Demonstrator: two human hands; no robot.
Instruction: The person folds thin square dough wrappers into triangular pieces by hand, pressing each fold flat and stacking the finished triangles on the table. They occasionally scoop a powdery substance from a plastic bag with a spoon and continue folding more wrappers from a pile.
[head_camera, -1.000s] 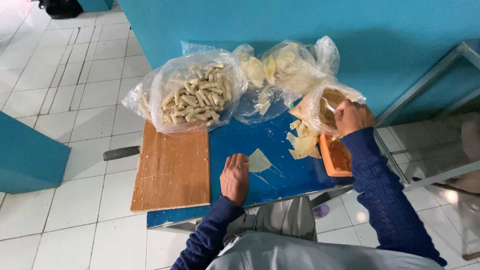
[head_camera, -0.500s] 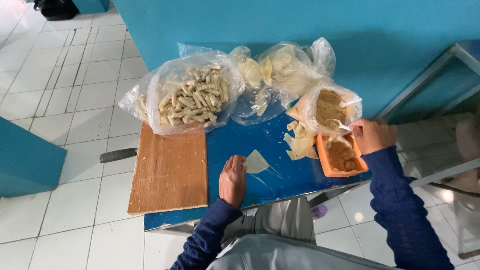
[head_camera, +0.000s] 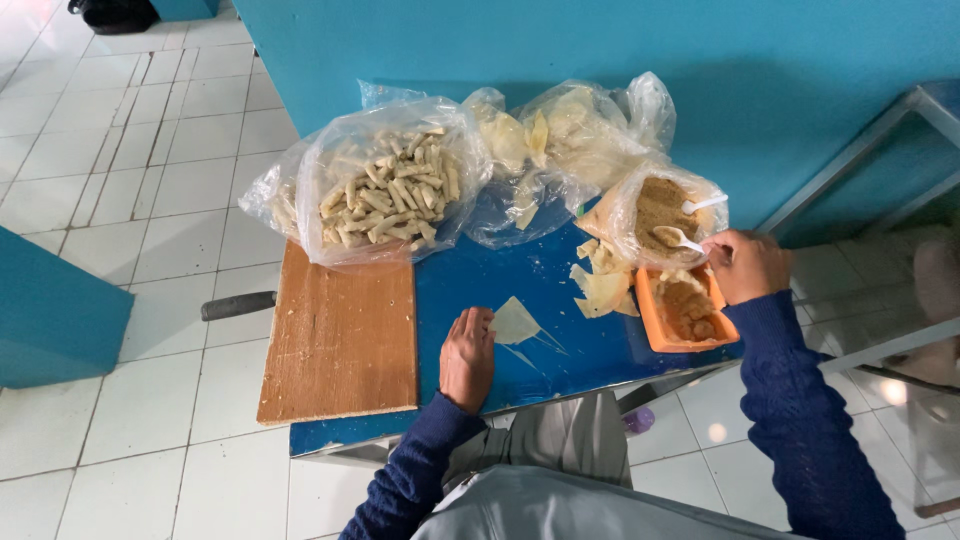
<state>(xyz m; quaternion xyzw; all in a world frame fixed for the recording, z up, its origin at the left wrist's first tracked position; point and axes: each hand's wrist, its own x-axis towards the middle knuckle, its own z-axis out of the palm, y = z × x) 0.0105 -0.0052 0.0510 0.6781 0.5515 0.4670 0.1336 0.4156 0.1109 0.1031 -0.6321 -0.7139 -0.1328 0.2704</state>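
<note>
Left hand: the left hand (head_camera: 468, 355) lay flat and released on the blue table (head_camera: 560, 300), its fingertips touching the edge of a thin pale wrapper sheet (head_camera: 516, 322), seemingly to keep the sheet from sliding.
Right hand: the right hand (head_camera: 745, 265) was clenched around the handle of a white spoon (head_camera: 676, 238), whose bowl sat over the open bag of brown crumbs (head_camera: 660, 212) just ahead of the knuckles.
Orange tray: an orange tray (head_camera: 688, 310) of brown filling rested just beneath the right hand, close enough for scooping.
Spare wrappers: a loose heap of wrapper pieces (head_camera: 602, 285) lay between the two hands, within reach of either.
Rolled pieces: a clear bag of finished rolls (head_camera: 385, 190) stood beyond the left hand, well clear of the sheet.
Board: a wooden board (head_camera: 340, 340) lay bare, just beside the left hand on its outer side.
</note>
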